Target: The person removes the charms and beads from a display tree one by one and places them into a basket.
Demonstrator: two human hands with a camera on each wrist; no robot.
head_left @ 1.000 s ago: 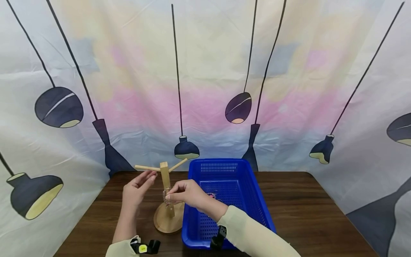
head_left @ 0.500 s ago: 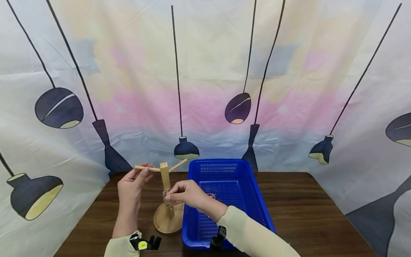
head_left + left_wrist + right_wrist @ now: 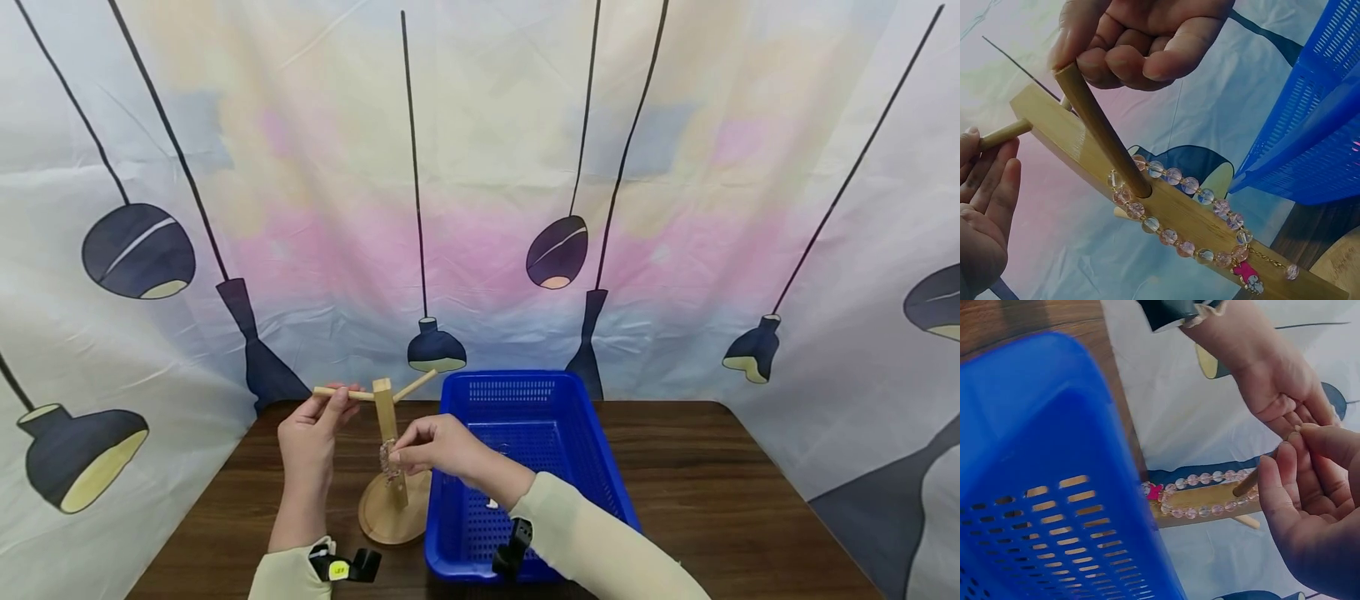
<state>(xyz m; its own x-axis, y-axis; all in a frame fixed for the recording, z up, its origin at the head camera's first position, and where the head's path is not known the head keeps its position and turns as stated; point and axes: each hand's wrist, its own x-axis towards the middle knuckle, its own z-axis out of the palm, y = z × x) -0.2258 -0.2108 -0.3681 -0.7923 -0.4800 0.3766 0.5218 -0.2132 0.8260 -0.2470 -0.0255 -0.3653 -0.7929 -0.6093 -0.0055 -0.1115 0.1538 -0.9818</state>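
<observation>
A wooden stand (image 3: 386, 408) with a round base and several pegs stands upright left of the basket. My left hand (image 3: 307, 437) pinches its upper left peg (image 3: 1007, 134) between thumb and fingers. My right hand (image 3: 438, 450) holds the tip of a lower front peg (image 3: 1094, 119) with its thumb and fingertips. Around that front peg hangs a bracelet (image 3: 1169, 236) of clear and pale pink beads, its loop lying down the post. A pink charm (image 3: 1246, 274) and a short gold chain hang at its lower end. The right fingers are apart from the beads.
A blue perforated basket (image 3: 611, 467) stands right beside the stand's base, under my right forearm. A small white thing (image 3: 491, 503) shows inside it. The brown wooden table (image 3: 712, 500) runs out to the right. A patterned cloth (image 3: 487, 167) hangs behind.
My left hand has moved up and slightly left from beside the post and now pinches the upper left peg. The right hand has hardly moved.
</observation>
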